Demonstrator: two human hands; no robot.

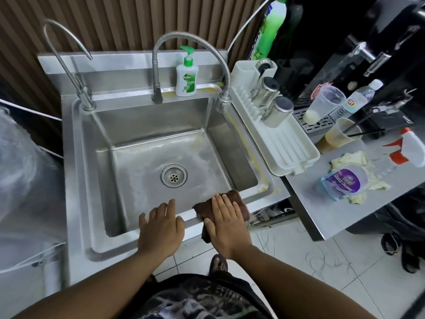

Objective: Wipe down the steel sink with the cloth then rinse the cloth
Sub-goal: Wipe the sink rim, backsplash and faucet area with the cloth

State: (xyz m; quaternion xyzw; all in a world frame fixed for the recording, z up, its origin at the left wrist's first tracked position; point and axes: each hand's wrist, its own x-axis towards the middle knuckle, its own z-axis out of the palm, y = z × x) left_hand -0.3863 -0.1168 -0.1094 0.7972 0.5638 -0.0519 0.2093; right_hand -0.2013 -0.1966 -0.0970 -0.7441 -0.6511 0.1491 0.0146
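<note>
Right grip (pixel 226 223) flat, pressing cloth (pixel 239 203) onto sink (pixel 76 180) front rim; left grip (pixel 161 224) open, empty, beside.

Sink (pixel 76 171): soap (pixel 186 75) on back ledge, between taps; drainer (pixel 285 148) right; cloth (pixel 232 199) on front rim under right hand (pixel 226 223); left hand (pixel 161 227) beside it.

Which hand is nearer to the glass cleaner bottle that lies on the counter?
The right hand. It presses the brown cloth on the sink's front rim, and the glass cleaner bottle lies farther to its right. The left hand rests on the same rim, farther from the bottle.
</note>
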